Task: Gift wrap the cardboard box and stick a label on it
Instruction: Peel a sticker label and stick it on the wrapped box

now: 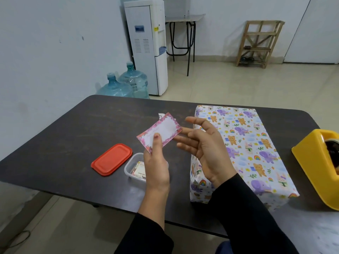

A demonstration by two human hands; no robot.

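I see a red lid [111,159] at eight o'clock, set beside its open tub [134,167]. The left hand [156,167] pinches a floral label [159,132], seemingly raised for peeling. The right hand [203,149] is spread, holding nothing. The wrapped box [244,143] lies at three o'clock.

The label [166,128] is white, bordered in pink flowers. The wrapped box [247,143] shows purple elephants, orange bears and rainbows on white. The lid [111,159] is red.

Black long sleeves on both arms, plain, loose, softly creased. Left sleeve [145,239] ends partway up forearm; right sleeve [247,217] reaches wrist. Left hand [156,169], right hand [203,145] bare. Dark mark or polish on left thumbnail [156,136]. Blue fabric [222,248] shows at bottom edge.
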